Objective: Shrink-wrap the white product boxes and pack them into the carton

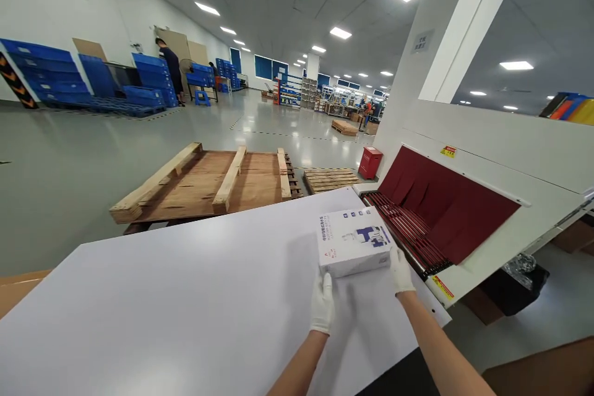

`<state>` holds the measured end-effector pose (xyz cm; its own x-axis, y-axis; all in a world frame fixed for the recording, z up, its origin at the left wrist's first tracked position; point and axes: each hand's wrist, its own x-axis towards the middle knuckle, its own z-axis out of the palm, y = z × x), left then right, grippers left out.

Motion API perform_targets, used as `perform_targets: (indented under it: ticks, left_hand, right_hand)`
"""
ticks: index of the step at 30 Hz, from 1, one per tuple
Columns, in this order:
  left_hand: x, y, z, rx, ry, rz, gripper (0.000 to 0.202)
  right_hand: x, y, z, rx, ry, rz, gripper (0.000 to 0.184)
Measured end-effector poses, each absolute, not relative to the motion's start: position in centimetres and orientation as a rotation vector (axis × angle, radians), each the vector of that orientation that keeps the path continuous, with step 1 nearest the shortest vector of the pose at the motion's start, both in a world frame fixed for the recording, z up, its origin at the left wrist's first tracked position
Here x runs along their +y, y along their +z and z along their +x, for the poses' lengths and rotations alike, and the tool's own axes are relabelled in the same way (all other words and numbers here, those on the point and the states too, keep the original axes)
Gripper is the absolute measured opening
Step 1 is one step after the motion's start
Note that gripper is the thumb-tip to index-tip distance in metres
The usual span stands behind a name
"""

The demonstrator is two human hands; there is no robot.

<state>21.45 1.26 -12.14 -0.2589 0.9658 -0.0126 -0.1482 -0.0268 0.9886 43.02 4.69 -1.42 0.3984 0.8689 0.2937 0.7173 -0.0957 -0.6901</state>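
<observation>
A white printed carton (355,241) with a purple-and-grey picture is held over the white table (195,297). My left hand (322,303), in a white glove, grips its near left corner, thumb on the front side. On the right end of the carton, my gloved right hand (401,271) is closed; its fingers are partly hidden behind the box. Whether the carton's underside touches the table, I cannot tell. Just right of the carton lies the roller conveyor (408,229) of a white machine, whose opening is hung with a dark red curtain (445,207).
Past the table lie a wooden pallet (227,182) and a slatted pallet (330,180). A red bin (370,163) stands by the pillar. Blue crates (46,74) are stacked at the left wall, near a person (171,68). A black box (515,288) sits beneath the machine.
</observation>
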Motion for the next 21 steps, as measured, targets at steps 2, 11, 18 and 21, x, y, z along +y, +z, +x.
perform_targets:
  ticks: [2, 11, 18, 21]
  left_hand:
    - [-0.6, -11.0, 18.7, 1.375, 1.500, 0.881, 0.066]
    - [-2.7, -1.5, 5.8, 1.770, 1.362, 1.478, 0.037]
    - [-0.8, -0.1, 4.6, 1.745, 1.196, 1.560, 0.032]
    - [-2.0, 0.5, 5.6, 1.825, 1.200, 1.600, 0.028]
  right_hand:
    - [0.4, -2.3, 40.2, -1.358, 0.314, -1.828, 0.064]
    - [-9.4, 5.3, 33.9, -1.488, 0.325, -1.772, 0.049]
    - [-5.8, 3.7, 35.7, -1.325, 0.760, -1.496, 0.093]
    - [-5.9, 2.7, 35.7, -1.326, 0.960, -1.296, 0.088]
